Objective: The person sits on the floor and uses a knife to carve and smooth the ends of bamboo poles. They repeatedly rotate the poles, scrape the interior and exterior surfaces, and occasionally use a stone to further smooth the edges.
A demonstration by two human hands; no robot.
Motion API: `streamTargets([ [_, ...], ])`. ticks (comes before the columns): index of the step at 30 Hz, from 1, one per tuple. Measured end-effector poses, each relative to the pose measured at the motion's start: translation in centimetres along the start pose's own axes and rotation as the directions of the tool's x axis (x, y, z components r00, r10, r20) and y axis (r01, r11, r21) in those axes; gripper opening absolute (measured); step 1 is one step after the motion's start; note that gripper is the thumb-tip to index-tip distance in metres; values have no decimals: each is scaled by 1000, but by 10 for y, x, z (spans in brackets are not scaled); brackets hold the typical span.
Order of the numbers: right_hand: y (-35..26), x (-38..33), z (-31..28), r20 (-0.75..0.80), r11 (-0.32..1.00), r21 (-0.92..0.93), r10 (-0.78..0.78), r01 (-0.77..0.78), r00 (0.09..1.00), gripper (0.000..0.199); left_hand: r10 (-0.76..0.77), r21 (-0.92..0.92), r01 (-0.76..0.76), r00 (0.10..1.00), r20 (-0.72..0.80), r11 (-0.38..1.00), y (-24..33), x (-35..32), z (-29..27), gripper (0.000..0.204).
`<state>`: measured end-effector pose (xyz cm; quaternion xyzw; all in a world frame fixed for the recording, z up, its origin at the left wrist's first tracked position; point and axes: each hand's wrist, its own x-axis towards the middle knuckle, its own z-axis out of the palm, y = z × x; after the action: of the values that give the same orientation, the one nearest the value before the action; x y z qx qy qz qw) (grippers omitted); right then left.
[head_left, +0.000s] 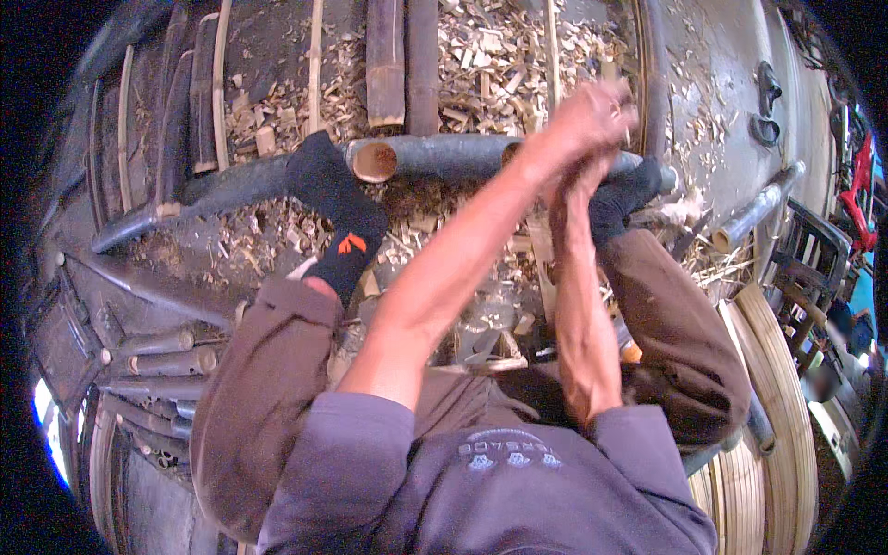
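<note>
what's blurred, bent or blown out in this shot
Head view: the left hand is smeared, likely by motion, so its fingers don't resolve; head view: the pale wooden strips bow along the right side, fitting the fisheye distortion; head view: a bright patch at the left rim is blown out to white, and the corners go black.

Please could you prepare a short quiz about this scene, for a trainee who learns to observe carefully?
1. True or false: the left hand and the right hand are close together.
2. Which is nearest to the hands? A) the slippers; B) the right sock; C) the left sock.
3. What small, pale pieces lie scattered over the floor?

Key: 1. True. 2. B. 3. Chips.
</note>
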<state>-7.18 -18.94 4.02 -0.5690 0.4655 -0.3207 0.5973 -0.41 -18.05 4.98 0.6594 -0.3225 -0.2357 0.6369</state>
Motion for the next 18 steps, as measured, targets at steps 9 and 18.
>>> streamTargets([
  [9,-86,-98,-32,242,993,-41,-101,114,965,53,-632,-613,599,749,199,516,48,-97,-86,81],
  [18,32,-150,-65,344,984,-39,-148,171,927,91,-371,312,216,685,627,925,2,-145,-54,83],
])
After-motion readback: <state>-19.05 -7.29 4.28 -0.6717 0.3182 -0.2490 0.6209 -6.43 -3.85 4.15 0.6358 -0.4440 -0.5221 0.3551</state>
